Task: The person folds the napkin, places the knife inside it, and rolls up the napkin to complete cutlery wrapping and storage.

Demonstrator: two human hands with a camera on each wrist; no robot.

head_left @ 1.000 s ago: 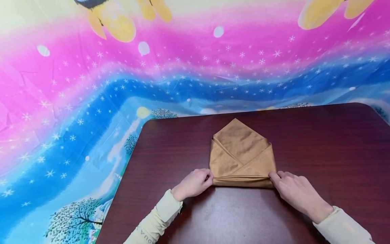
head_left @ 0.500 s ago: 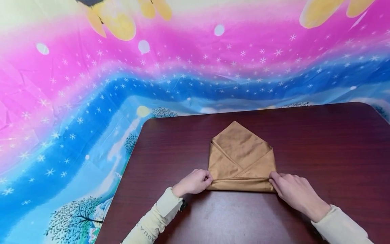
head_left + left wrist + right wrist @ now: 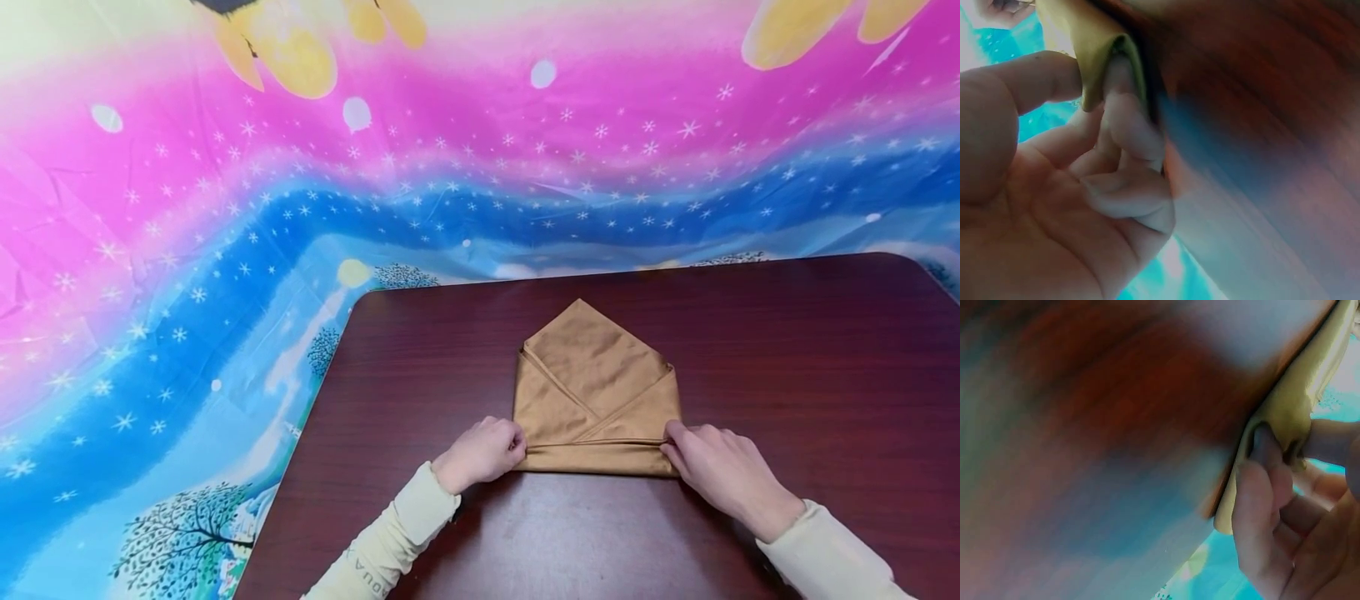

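Note:
A folded golden-brown cloth [image 3: 600,375] lies flat on the dark wooden table, shaped like an open envelope with its point toward the far edge. Along its near side runs a narrow folded band [image 3: 592,457]. My left hand [image 3: 486,451] pinches the left end of that band; in the left wrist view a fingertip sits inside the fold and the thumb presses the cloth [image 3: 1082,37] from outside. At the other end my right hand [image 3: 723,467] pinches the band, and the right wrist view has a finger tucked into the cloth [image 3: 1291,394].
The dark red-brown table [image 3: 420,358] has rounded far corners. Behind it and down its left side hangs a pink and blue backdrop [image 3: 450,150] printed with snowflakes and trees. Pale sleeves [image 3: 390,533] cover both forearms.
The cloth has shifted slightly toward the near side, and both hands have kept their pinch on it. Its near band looks wider and flatter than a second ago.

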